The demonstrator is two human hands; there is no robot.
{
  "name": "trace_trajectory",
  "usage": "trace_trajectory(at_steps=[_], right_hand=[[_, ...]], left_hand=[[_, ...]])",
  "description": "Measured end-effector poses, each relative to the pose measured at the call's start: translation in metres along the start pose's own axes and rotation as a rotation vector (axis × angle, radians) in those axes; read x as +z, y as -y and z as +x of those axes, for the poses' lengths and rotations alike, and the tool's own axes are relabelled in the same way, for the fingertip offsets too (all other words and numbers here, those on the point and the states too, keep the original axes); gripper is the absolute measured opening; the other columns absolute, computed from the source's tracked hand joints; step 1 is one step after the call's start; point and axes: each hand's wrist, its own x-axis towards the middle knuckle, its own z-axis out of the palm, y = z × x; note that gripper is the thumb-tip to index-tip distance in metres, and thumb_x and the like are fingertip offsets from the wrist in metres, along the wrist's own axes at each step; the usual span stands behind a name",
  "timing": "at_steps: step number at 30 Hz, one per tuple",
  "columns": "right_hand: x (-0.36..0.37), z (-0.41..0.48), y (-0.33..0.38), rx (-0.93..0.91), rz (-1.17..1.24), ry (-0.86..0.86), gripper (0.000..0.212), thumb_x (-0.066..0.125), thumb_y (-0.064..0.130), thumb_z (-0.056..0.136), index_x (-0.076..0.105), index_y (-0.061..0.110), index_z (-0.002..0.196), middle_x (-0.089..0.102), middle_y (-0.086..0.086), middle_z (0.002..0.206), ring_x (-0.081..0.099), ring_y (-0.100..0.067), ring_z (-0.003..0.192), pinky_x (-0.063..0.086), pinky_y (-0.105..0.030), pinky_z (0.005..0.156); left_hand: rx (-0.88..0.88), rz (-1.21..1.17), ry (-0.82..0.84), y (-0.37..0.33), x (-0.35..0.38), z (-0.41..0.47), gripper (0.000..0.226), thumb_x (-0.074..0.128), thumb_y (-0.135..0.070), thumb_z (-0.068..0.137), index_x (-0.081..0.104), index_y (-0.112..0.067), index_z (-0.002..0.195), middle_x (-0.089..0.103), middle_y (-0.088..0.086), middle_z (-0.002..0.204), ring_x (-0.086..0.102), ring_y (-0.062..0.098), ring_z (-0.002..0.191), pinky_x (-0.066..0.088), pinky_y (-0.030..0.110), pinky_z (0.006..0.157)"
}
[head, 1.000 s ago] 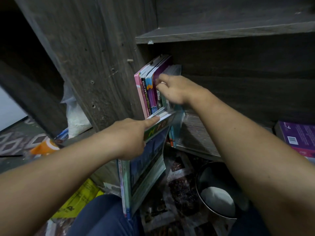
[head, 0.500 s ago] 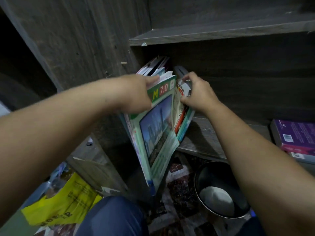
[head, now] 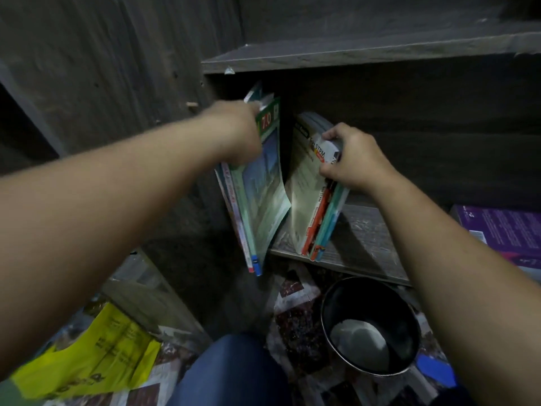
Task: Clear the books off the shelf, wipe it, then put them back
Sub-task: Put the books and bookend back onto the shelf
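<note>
My left hand (head: pixel 237 133) grips the top of a bundle of thin books fronted by a green-covered book (head: pixel 263 194); the bundle tilts, its lower end hanging off the left front of the grey wooden shelf (head: pixel 366 244). My right hand (head: pixel 348 159) holds the tops of a second group of upright books (head: pixel 313 206), cream, orange and teal, standing on the shelf and leaning right. A gap lies between the two groups. A purple book (head: pixel 503 230) lies flat at the shelf's right end.
A black pot (head: pixel 369 326) with something pale inside sits on the floor below the shelf. A yellow plastic bag (head: pixel 96 361) lies at lower left on newspaper sheets. The cabinet's side panel (head: pixel 131 68) stands left, and an upper shelf board (head: pixel 366 51) runs overhead.
My left hand has lifted the green book bundle from below the shelf up against the cabinet side. My right hand has pushed the other books rightward, opening a gap.
</note>
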Motion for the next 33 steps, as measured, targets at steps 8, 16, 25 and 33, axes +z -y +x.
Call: trace_trajectory(at_steps=[8,16,25,33], right_hand=[[0.010,-0.011,-0.002,-0.062,0.275,0.084,0.096,0.084,0.021,0.069,0.027,0.033,0.145,0.048,0.015,0.129,0.053,-0.003,0.112,0.045,-0.020,0.092],[0.053,-0.049,-0.037,0.067,0.257,0.459,0.104,0.072,0.014,0.084,-0.003,0.039,0.152,0.044,0.001,0.147,0.043,-0.011,0.131,0.038,-0.041,0.109],[0.077,-0.041,-0.027,0.090,0.169,0.492,0.131,0.086,0.023,0.068,-0.017,0.056,0.141,0.028,-0.002,0.156,0.042,-0.024,0.133,0.041,-0.049,0.106],[0.134,-0.044,-0.010,0.059,0.174,0.273,0.160,0.094,0.045,0.045,-0.034,0.039,0.140,0.006,0.013,0.160,0.016,-0.015,0.145,0.024,-0.041,0.116]], left_hand=[[-0.030,-0.248,-0.137,-0.011,0.076,0.016,0.070,0.060,-0.011,0.084,0.032,-0.024,0.147,0.055,0.018,0.119,0.058,0.040,0.106,0.048,0.040,0.077],[0.302,0.415,-0.358,0.023,0.083,-0.006,0.098,0.053,-0.074,0.077,0.028,-0.013,0.149,0.035,0.006,0.149,0.023,0.031,0.139,0.026,0.050,0.107],[0.266,0.403,-0.210,0.035,0.075,0.020,0.112,0.070,-0.069,0.066,0.017,-0.021,0.152,0.026,-0.003,0.157,-0.011,0.030,0.147,0.002,0.063,0.111],[0.097,0.334,-0.431,0.043,0.091,0.010,0.112,0.073,-0.042,0.075,0.000,-0.004,0.152,0.007,0.020,0.158,0.004,0.035,0.147,0.008,0.047,0.118]])
